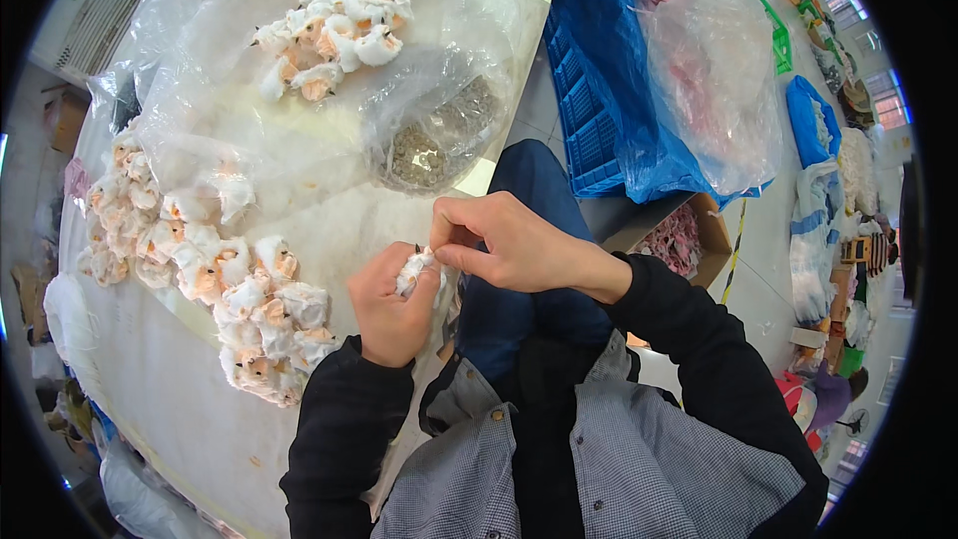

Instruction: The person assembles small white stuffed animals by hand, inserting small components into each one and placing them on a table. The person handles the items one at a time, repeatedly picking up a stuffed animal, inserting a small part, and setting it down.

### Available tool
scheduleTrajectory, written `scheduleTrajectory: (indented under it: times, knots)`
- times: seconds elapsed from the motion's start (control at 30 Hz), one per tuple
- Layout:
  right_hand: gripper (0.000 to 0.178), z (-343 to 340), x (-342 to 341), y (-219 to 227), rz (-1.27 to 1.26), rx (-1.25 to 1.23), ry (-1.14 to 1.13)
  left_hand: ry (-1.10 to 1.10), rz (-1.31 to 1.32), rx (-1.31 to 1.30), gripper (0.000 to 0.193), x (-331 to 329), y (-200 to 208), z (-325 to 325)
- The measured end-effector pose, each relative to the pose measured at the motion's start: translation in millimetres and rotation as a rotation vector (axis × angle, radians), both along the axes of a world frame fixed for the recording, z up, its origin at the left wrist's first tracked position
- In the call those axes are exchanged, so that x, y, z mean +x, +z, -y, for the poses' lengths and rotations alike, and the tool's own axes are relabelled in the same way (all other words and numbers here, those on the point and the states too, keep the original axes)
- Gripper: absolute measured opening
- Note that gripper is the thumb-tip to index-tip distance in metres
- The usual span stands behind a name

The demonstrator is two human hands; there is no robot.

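Note:
My left hand (391,304) is closed around a small white fluffy plush piece (411,277) with a dark tip sticking up, just past the table's edge above my lap. Over it, my right hand (504,240) has its thumb and forefinger pinched together close to the dark tip. Whatever lies between those fingertips is too small to make out. Left of my hands, a long heap of similar white and peach plush pieces (244,301) spreads across the table (200,419). Another pile of plush pieces (334,25) lies farther off on clear plastic.
A clear plastic bag of small greyish bits (424,152) sits near the table's right edge. To the right stand a blue crate (587,125) with blue sheeting and stuffed clear bags (714,80), and a cardboard box (711,245) of pink pieces. More bags line the far right.

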State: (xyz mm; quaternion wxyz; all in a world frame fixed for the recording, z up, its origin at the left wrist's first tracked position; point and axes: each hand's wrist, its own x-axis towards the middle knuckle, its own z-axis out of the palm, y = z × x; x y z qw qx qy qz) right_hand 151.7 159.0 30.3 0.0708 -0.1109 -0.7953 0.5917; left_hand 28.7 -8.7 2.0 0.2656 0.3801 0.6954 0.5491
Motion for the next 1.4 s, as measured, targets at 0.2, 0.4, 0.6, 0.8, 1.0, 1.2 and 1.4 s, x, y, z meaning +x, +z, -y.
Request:
scheduleTrajectory:
  times: [0.2,0.4,0.6,0.8,1.0,1.2,1.4]
  knots:
    - [0.012,3.5,1.1,2.0,-0.069,0.031,-0.044,-0.001,0.053,0.057,0.008,1.6,0.4,-2.6]
    - [0.008,5.0,5.4,19.4,0.005,0.052,-0.073,0.025,0.036,0.098,0.013,5.3,9.5,-3.8]
    - [0.011,4.8,-3.3,37.1,-0.223,0.387,-0.065,0.07,-0.173,0.081,0.019,-7.8,37.6,5.0]
    - [0.012,-54.1,-96.9,66.5,-0.389,0.539,-0.378,0.377,-0.173,0.137,0.042,-67.0,107.1,44.7]
    - [0.015,-9.2,-66.7,25.7,-0.334,0.451,-0.441,0.593,-0.291,0.045,0.031,-155.8,101.4,124.8]
    - [0.019,46.9,-37.8,-29.2,-0.233,0.402,-0.184,0.605,-0.499,-0.284,0.028,-188.2,73.2,136.5]
    - [0.018,47.8,-43.0,-38.2,-0.295,0.33,-0.238,0.44,-0.726,-0.325,0.026,-202.9,34.6,125.6]
